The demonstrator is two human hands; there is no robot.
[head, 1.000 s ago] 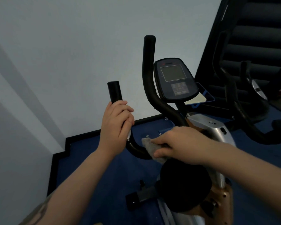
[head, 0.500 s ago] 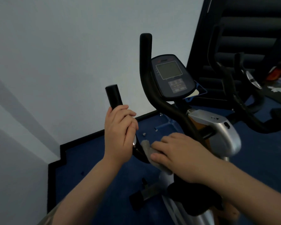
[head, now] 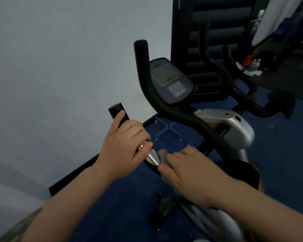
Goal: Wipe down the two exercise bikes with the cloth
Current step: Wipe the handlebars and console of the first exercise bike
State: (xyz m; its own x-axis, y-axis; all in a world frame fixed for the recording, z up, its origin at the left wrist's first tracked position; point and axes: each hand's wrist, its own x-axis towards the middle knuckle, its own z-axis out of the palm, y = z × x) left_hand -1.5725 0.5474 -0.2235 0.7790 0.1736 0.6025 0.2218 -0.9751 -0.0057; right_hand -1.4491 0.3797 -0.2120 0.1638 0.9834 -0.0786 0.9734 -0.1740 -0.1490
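Note:
The near exercise bike (head: 234, 130) has black curved handlebars, a silver body and a console (head: 171, 81) with a grey screen. My left hand (head: 124, 145) grips the left handlebar (head: 117, 110) just above its silver sensor plate (head: 152, 157). My right hand (head: 191, 173) presses a grey cloth (head: 162, 155) onto the lower bend of that handlebar, right beside the plate; most of the cloth is hidden under my fingers. A second bike (head: 243, 95) with black handlebars stands to the right behind the first.
A pale wall (head: 59, 67) runs close along the left. Blue floor (head: 278, 163) with a black border strip lies under the bikes. A dark padded panel (head: 208, 32) stands behind the console. Cluttered dark equipment fills the far right.
My right hand slid the cloth left along the handlebar bend toward my left hand. My left hand moved slightly down the grip, exposing the silver plate. The camera view shifted rightward and closer.

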